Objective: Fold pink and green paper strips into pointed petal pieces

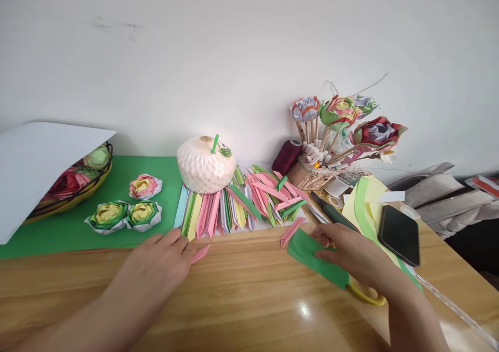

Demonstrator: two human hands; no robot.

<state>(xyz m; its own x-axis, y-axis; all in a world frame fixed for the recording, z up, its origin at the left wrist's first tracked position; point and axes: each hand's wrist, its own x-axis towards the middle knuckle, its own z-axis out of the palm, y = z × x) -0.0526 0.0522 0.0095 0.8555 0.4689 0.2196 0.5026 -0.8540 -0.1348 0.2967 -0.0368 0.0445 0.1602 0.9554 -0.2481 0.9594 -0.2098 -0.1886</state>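
Observation:
My left hand (159, 266) rests on the wooden table (241, 300) with fingers curled over a folded pink paper strip (200, 253). My right hand (351, 253) lies on a green paper piece (304, 250), fingers pressed down on it. Just beyond both hands spreads a heap of folded pink, green, yellow and white paper strips (249, 201). A separate pink strip (291, 231) lies beside the green piece.
A white netted coconut with a green straw (206, 166) stands behind the strips. Three paper flowers (128, 209) sit on a green mat (78, 227), by a basket (74, 185) under white paper. A holder of paper flowers (331, 133), a black phone (399, 233), yellow-green sheets and scissors lie right.

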